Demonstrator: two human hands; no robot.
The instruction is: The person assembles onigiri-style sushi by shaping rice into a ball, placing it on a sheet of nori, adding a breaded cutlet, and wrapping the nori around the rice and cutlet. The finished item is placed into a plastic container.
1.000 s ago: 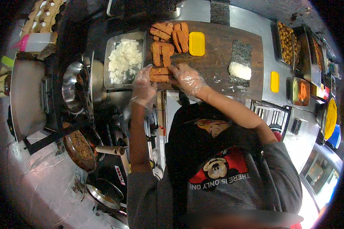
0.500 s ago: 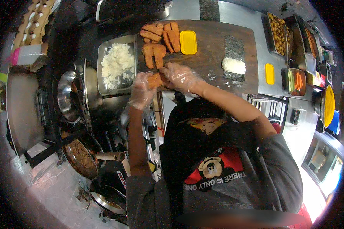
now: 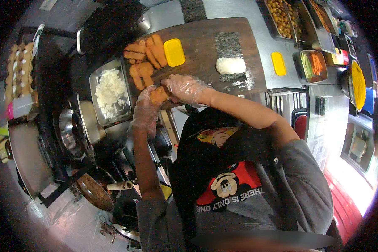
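A piece of orange-brown breaded cutlet [image 3: 158,95] is held between my gloved hands at the board's near left edge. My left hand [image 3: 144,105] grips its left side, fingers closed. On its right side my right hand [image 3: 184,88] pinches it, hiding that end. Just beyond lie more cutlets [image 3: 141,74], some cut into strips, on the dark wooden board [image 3: 199,46]. Next to them sits a yellow, rounded rectangular piece [image 3: 174,53]. Farther right, a pressed white rice block [image 3: 231,65] rests across a dark seaweed strip [image 3: 227,44].
Left of the board stands a metal tray of loose rice [image 3: 110,93]. On the steel counter at right are a second yellow piece [image 3: 278,64], a container of vegetable sticks [image 3: 313,66] and a tray of small brown rounds [image 3: 277,19]. A frying pan [image 3: 95,190] sits at lower left.
The view has turned, so the board appears farther left and tilted. Both hands still hold the cutlet piece, which now shows shorter between them.
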